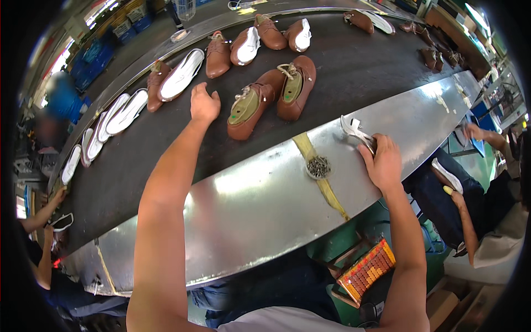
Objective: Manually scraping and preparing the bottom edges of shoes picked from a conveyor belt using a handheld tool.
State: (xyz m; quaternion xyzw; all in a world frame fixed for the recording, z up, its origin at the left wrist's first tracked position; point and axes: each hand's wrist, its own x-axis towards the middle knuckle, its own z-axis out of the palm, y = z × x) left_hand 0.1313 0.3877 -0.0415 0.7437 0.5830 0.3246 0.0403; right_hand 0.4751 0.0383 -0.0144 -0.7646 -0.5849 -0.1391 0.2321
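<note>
My left hand (204,104) reaches out over the dark conveyor belt (354,66), fingers loosely curled and holding nothing. It hovers just left of a brown leather shoe (250,109) mounted on a green last. A second brown shoe (295,87) lies right beside that one. My right hand (381,161) rests on the shiny metal ledge (265,205) and grips metal pliers (357,131), whose jaws point up and left. A small round dish of nails (318,166) sits on a yellow strip on the ledge, left of my right hand.
More brown shoes (218,55) and white soles (182,74) lie further along the belt, with loose soles (119,113) at the left. Other people work at the left edge (44,213) and at the right (475,210). An orange-and-yellow block (368,269) sits below the ledge.
</note>
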